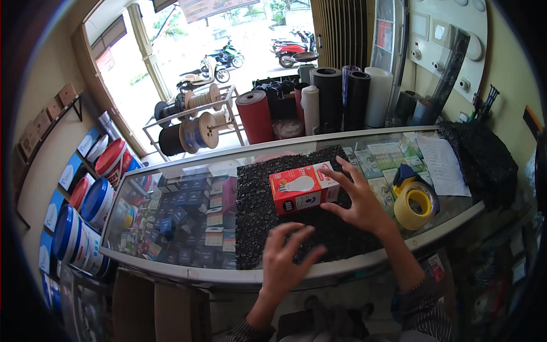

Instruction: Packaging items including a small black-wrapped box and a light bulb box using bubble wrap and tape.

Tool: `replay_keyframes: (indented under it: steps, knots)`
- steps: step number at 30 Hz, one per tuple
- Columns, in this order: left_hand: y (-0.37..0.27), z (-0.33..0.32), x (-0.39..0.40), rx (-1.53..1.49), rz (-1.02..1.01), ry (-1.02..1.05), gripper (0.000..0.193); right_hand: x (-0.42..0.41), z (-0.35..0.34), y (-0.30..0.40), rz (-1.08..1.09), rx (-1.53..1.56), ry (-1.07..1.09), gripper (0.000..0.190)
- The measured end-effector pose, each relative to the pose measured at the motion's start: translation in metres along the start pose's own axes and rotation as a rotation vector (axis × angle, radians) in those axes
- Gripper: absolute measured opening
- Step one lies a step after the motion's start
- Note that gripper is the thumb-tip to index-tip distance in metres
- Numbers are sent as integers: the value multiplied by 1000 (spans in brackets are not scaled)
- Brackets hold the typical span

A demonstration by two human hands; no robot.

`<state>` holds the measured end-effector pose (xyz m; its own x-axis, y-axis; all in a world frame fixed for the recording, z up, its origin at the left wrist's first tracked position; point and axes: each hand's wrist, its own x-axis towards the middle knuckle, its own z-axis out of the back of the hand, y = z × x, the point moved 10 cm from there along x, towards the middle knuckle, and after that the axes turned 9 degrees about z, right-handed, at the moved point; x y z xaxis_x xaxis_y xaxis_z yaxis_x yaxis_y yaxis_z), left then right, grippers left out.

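Observation:
A red and white light bulb box [299,186] lies on a sheet of black bubble wrap [256,231], which is spread over the glass display counter [171,265]. My right hand [357,199] is at the box's right end, thumb and fingers spread around it; whether they touch it I cannot tell. Nearer to me, my left hand [288,258] hovers over the front part of the wrap, slightly blurred, its fingers apart and nothing in them. To the right of the wrap, a tape dispenser [414,201] with a roll of clear tape rests on the glass.
A paper sheet [444,166] and more folded black bubble wrap [483,158] occupy the counter's right end. Small packages [188,213] show beneath the glass. Beyond stand cable spools [198,130] and upright material rolls [327,98]. Paint buckets [79,239] line the left; a cardboard box [160,308] sits below.

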<state>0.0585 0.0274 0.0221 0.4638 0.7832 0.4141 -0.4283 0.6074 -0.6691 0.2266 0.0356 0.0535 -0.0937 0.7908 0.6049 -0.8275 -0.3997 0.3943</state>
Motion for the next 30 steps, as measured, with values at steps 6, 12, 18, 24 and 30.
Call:
replay_keyframes:
  steps: [6,12,18,24,30]
  knots:
    - [-17,-22,-28,227,-186,250,41,18,-27,5,131,-55,196,51]
    - [-30,-5,-51,257,-294,337,37,-5,-15,51,134,-108,186,41]
    - [-35,0,-42,276,-251,389,41,-9,-20,49,162,-31,131,37]
    - [-53,30,9,665,-369,152,29,-9,-19,45,111,122,249,29]
    - [-29,23,68,583,-454,-82,16,7,6,57,155,-39,269,46]
